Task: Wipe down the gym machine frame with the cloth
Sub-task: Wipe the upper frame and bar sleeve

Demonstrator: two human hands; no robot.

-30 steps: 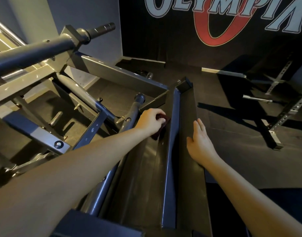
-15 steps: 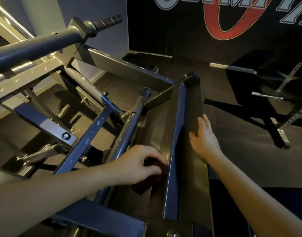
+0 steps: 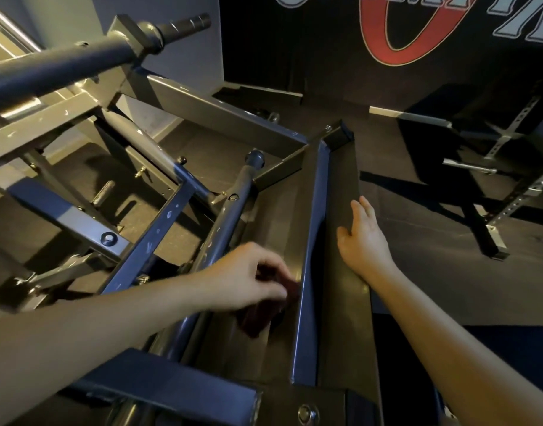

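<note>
1. Gym machine frame: a long steel beam running from the near edge of view to a capped far end. A raised ridge runs along its middle, and a round tube lies close beside its left edge.
2. Cloth: dark red and bunched, pressed on the sloping face just left of the ridge, toward the beam's near end. The hand hides much of it.
3. Left hand: fingers and thumb curl around the cloth and bear it onto the metal.
4. Right hand: flat with fingers straight, palm resting on the beam's right face about midway along. It holds nothing and appears to serve as a brace.
5. Step in hand, as a judgement: a wiping pass along the left face, at its near end. How much of the frame is already clean cannot be told in this dim light.
6. Next move: even pressure carried along the face. Crossing the ridge would probably require the right hand to lift clear, and the nearby tube leaves the knuckles little room.
</note>
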